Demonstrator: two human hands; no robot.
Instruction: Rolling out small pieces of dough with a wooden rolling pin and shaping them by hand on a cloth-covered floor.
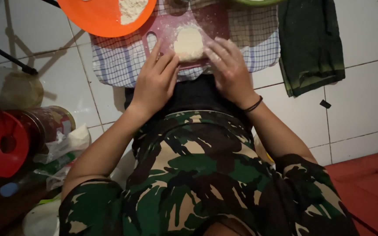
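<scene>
A pale lump of dough (189, 43) lies on a floured pink cutting board (206, 22), which rests on a blue-and-white checked cloth (114, 61) on the tiled floor. My left hand (156, 78) lies flat with fingers spread, its fingertips against the dough's left side. On the dough's right side my right hand (228, 65) rests the same way, a dark band on its wrist. Both hands are dusted with flour and grip nothing.
An orange plate (97, 15) with flour sits at the top left. A dark green towel (311, 43) lies to the right. A red funnel (1, 140), a tin can (49, 124), a clear jar (12, 87) and plastic bags crowd the left. A red mat (368, 183) is at the lower right.
</scene>
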